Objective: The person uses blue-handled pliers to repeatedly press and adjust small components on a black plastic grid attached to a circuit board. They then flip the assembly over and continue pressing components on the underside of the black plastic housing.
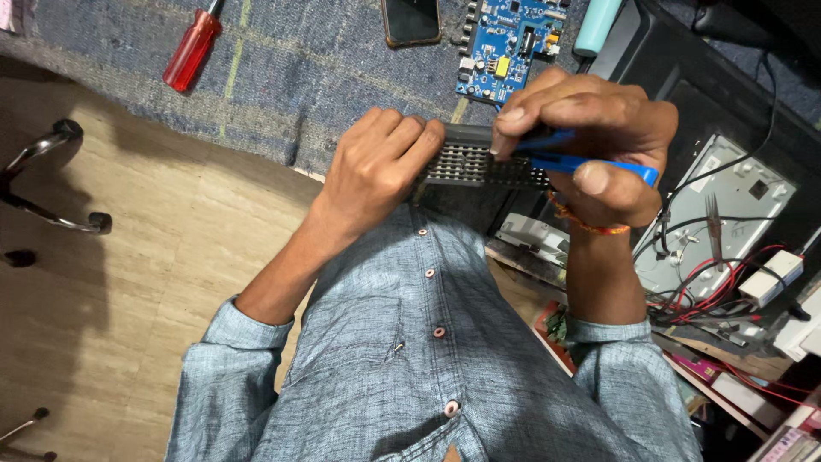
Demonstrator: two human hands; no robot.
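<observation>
Both hands are closed at the centre of the frame: the left hand [376, 167] grips one end of a dark slotted grille piece [479, 162], and the right hand [590, 141] pinches a blue-handled tool [599, 167] against its other end. Judging by this, the work on the piece is mid-way. A red screwdriver [192, 50] and blue circuit board [509, 47] lie untouched along the top.

The dark grey perforated plastic part [479, 162] looks matt. The blue plastic tool [590, 164] is smooth. The red screwdriver handle [191, 50], upper left, is glossy; the blue-grey woven cloth [316, 85] is rough.
</observation>
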